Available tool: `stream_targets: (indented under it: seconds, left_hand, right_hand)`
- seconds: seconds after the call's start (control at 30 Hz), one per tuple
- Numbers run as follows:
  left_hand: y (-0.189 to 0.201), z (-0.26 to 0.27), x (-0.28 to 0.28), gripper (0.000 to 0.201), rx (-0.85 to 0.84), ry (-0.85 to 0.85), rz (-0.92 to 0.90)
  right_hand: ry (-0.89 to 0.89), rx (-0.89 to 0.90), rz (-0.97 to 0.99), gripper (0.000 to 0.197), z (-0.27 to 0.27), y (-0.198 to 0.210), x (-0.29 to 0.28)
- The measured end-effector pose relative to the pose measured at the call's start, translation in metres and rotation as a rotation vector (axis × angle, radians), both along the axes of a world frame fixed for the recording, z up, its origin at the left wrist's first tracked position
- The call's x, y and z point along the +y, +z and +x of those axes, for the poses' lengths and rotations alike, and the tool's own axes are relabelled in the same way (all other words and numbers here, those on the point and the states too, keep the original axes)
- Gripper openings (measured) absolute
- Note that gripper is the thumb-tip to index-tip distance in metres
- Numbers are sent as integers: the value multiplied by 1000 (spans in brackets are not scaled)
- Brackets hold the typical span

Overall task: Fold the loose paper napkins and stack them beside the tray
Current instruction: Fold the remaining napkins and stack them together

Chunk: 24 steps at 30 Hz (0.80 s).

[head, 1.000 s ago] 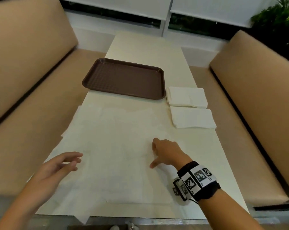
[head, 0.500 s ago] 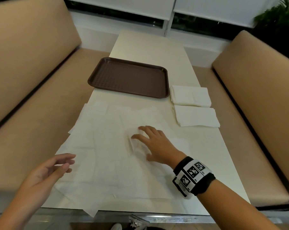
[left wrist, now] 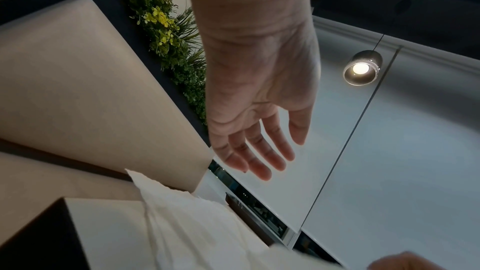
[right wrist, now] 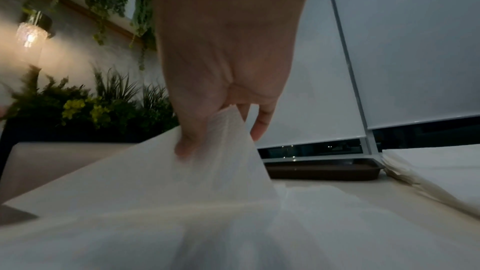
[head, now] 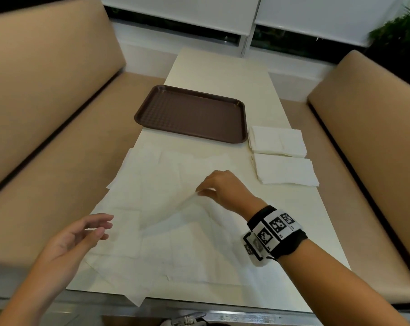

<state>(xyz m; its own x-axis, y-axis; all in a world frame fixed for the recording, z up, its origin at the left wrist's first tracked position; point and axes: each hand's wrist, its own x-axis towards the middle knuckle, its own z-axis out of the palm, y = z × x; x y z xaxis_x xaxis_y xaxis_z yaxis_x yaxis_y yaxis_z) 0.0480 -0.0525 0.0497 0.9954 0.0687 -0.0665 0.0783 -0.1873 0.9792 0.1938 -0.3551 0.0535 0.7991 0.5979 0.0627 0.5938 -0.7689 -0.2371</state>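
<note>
Several loose white napkins [head: 152,231] lie spread and overlapping on the near half of the cream table [head: 223,74]. My right hand [head: 206,191] pinches a corner of the top napkin [head: 175,208] and holds it raised off the pile; the right wrist view shows thumb and fingers [right wrist: 187,143] closed on that corner of the napkin [right wrist: 161,171]. My left hand [head: 95,228] hovers over the pile's left edge, fingers relaxed and spread [left wrist: 259,157], holding nothing. Two folded napkin stacks [head: 278,142] [head: 285,169] lie right of the brown tray [head: 192,112].
Tan padded benches [head: 46,114] [head: 375,149] flank the table on both sides. White window blinds [head: 317,17] and a plant [head: 401,31] stand beyond the far end. One napkin corner [head: 135,300] hangs over the near table edge.
My right hand, which lay flat on the pile, has pinched a napkin corner and lifted it. My left hand has drifted slightly right, towards the pile.
</note>
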Motion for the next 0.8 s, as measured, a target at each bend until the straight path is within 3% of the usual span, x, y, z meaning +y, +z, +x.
stream_targets:
  seconds: [0.07,0.17,0.27,0.37,0.43,0.47,0.6,0.7,0.8]
  left_hand:
    - [4,5,2,70,-17,-1,45]
    - [16,23,-8,81,-18,4,93]
    - [28,51,-29,106,-141,-33,39]
    - [42,80,-52,120,-241,-119,-196]
    - [50,97,-66,129,-158,-156,-423]
    - [55,103,-73,124,-122,-185,-493]
    - [66,116,-99,65,-101,-191,-543]
    - [69,120,-119,46,-120,-108,-606]
    - [71,117,-133,32,-137,-76,-614]
  right_hand:
    - [-10,37,128,18,1,22,0]
    - [-2,140,348,13,-4,74,0]
    - [32,242,543,15,-16,133,0]
    - [40,402,814,36,-18,166,-13]
    - [-29,509,982,51,-16,172,-24]
    - [-90,529,1052,55,-16,171,-29]
    - [-324,512,1337,71,-26,153,-48]
    - [-420,578,1493,87,-42,127,-58]
    - [-459,658,1472,98,-58,100,-67]
